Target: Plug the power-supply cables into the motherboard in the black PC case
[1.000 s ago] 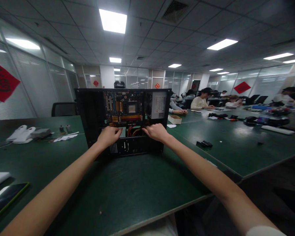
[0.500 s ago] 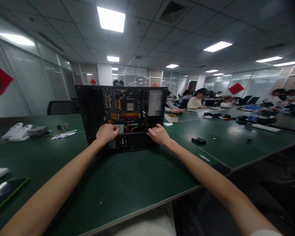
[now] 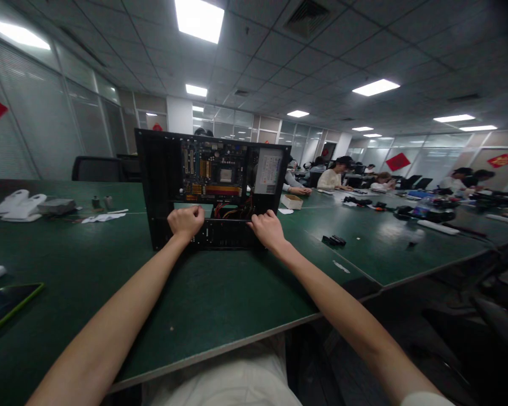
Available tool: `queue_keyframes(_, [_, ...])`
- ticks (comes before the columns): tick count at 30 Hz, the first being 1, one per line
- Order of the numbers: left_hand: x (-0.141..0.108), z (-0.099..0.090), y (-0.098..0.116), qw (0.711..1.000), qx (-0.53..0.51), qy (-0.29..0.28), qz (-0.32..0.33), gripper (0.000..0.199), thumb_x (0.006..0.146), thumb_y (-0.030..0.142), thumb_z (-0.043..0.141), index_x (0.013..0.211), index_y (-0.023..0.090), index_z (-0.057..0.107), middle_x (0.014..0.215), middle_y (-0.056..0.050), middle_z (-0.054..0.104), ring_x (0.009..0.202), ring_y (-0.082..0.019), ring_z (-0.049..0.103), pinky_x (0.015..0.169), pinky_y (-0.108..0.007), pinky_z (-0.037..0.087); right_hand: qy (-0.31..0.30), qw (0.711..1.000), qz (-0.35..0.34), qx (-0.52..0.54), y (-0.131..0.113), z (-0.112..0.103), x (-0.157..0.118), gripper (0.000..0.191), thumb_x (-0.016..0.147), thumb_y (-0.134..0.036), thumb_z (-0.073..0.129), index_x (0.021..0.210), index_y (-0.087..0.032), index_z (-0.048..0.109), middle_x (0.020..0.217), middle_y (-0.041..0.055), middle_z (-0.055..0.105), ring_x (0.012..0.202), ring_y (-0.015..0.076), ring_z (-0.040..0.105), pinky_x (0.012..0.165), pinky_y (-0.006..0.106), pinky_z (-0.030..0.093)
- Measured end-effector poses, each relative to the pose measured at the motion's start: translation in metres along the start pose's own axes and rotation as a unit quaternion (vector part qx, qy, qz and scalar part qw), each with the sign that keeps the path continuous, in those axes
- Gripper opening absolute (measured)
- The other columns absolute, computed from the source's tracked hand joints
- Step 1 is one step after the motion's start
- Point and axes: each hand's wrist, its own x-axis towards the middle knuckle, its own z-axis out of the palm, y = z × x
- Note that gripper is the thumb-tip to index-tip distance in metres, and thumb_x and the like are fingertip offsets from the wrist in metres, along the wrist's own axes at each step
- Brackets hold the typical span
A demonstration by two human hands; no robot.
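A black computer case point(image 3: 157, 192) stands on the green table point(image 3: 220, 293), its open side facing me. Inside show a motherboard point(image 3: 214, 169), a power supply point(image 3: 267, 171) at the upper right and a bundle of coloured cables point(image 3: 235, 210). My left hand point(image 3: 186, 221) is closed round the lower frame bar of the case, left of the middle. Farther right, my right hand point(image 3: 267, 226) grips the same bar, with its knuckles up. The fingertips of both hands are partly hidden behind the bar.
White plastic bags point(image 3: 17, 206), a grey box point(image 3: 56, 206) and papers point(image 3: 104, 217) lie at left. A green-edged phone point(image 3: 12, 304) is nearer. To the right are an open carton point(image 3: 292, 201) and black parts point(image 3: 334, 241). Several people sit farther back.
The case has tilted slightly, its lower edge lying farther from me. Both hands have stayed on the bar and moved with it. The view has shifted a little.
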Motion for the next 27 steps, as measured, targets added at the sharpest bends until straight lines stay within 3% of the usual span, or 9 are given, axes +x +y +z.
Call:
queue_keyframes(5, [0.015, 0.0, -0.01, 0.999, -0.028, -0.013, -0.032, 0.053, 0.1, 0.048, 0.04, 0.098, 0.02, 0.086, 0.099, -0.019, 0.079, 0.1, -0.036, 0.071, 0.074, -0.039, 0.039, -0.024, 0.999, 0.02, 0.008, -0.021, -0.015, 0.0, 0.034, 0.11, -0.034, 0.047, 0.104, -0.01, 0.07, 0.095, 0.0187, 0.077, 0.09, 0.0286, 0.07, 0.098, 0.04, 0.037])
queue_keyframes(10, [0.038, -0.009, -0.009, 0.978, -0.125, -0.002, -0.165, 0.053, 0.097, 0.054, 0.043, 0.111, 0.022, 0.084, 0.112, -0.02, 0.079, 0.106, -0.04, 0.07, 0.076, -0.041, 0.042, -0.04, 0.999, 0.03, 0.019, -0.038, -0.033, -0.002, 0.033, 0.109, -0.026, 0.044, 0.105, -0.009, 0.071, 0.094, 0.0201, 0.077, 0.088, 0.0288, 0.071, 0.099, 0.041, 0.039])
queue_keyframes(13, [0.05, -0.011, -0.011, 0.966, -0.161, 0.013, -0.201, 0.053, 0.096, 0.055, 0.043, 0.113, 0.023, 0.083, 0.115, -0.02, 0.078, 0.108, -0.042, 0.069, 0.077, -0.042, 0.042, -0.058, 0.997, 0.033, 0.025, -0.05, -0.046, -0.002, 0.032, 0.106, -0.015, 0.042, 0.103, -0.008, 0.073, 0.093, 0.0206, 0.077, 0.086, 0.0287, 0.071, 0.098, 0.041, 0.042])
queue_keyframes(20, [0.072, 0.003, -0.032, 0.975, -0.146, 0.024, -0.165, 0.05, 0.096, 0.049, 0.041, 0.094, 0.018, 0.081, 0.102, -0.021, 0.078, 0.094, -0.033, 0.069, 0.071, -0.038, 0.036, -0.063, 0.998, 0.0, 0.01, -0.092, -0.073, 0.006, 0.034, 0.1, -0.004, 0.044, 0.111, 0.001, 0.075, 0.091, 0.0231, 0.078, 0.083, 0.0287, 0.074, 0.101, 0.046, 0.049])
queue_keyframes(27, [0.092, 0.01, -0.062, 0.99, -0.108, 0.04, -0.087, 0.053, 0.097, 0.043, 0.034, 0.083, 0.014, 0.077, 0.081, -0.015, 0.072, 0.074, -0.023, 0.06, 0.067, -0.035, 0.033, -0.09, 0.991, -0.091, 0.037, -0.151, -0.096, 0.034, 0.035, 0.094, 0.002, 0.049, 0.101, -0.005, 0.082, 0.092, 0.0238, 0.078, 0.082, 0.0295, 0.075, 0.091, 0.048, 0.056])
